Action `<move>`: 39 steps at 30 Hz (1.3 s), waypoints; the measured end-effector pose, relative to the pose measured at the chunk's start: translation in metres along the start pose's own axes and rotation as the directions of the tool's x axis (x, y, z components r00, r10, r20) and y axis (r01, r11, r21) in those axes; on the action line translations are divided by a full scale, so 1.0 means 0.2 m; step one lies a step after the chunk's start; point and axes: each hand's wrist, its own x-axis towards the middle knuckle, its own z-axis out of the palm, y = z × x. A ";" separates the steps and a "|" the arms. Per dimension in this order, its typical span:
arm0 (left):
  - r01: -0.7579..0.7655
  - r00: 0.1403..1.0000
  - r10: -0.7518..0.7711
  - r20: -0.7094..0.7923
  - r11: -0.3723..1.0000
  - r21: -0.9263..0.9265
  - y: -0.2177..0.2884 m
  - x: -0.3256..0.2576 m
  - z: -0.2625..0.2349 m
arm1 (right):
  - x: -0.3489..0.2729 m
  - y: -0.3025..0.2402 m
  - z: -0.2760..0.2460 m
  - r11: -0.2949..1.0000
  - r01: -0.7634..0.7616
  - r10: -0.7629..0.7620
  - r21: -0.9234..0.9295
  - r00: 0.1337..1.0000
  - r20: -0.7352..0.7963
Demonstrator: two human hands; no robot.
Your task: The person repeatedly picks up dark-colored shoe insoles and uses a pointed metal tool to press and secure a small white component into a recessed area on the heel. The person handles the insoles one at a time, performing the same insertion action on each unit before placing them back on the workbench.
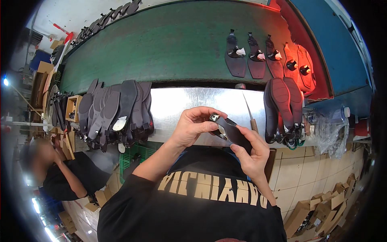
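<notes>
Between my two hands, above the metal work surface, is a black sandal (pixel 238 135) with its dark footbed tilted. My left hand (pixel 193 126) pinches the strap end, where a small shiny piece shows near the thumb. Around the other end of the sole my right hand (pixel 253 153) is closed, thumb on one side and fingers on the other. To the right of my hands an awl (pixel 250 116) with a wooden handle lies on the metal surface, its tip pointing away from me.
A green conveyor belt (pixel 153 44) runs behind the metal table (pixel 181 97), carrying several sandals (pixel 256 60) into red light. Piles of sandals flank the table: a left pile (pixel 111 107) and a right pile (pixel 281 97). A co-worker (pixel 68 173) sits at left. Cardboard boxes (pixel 298 215) stand at lower right.
</notes>
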 end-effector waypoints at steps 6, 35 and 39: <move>0.018 1.000 -0.018 0.002 1.000 0.006 0.00 0.01 0.01 | 0.00 0.02 -0.01 0.999 -0.014 0.013 0.030 1.000 0.004; -0.175 0.969 0.105 0.226 0.932 0.316 0.03 0.02 -0.01 | 0.06 -0.06 -0.07 0.931 0.211 -0.178 -0.297 0.975 0.136; -0.173 0.960 0.097 0.262 0.942 0.286 0.03 0.03 -0.03 | 0.06 -0.07 -0.07 0.914 0.225 -0.188 -0.338 0.972 0.140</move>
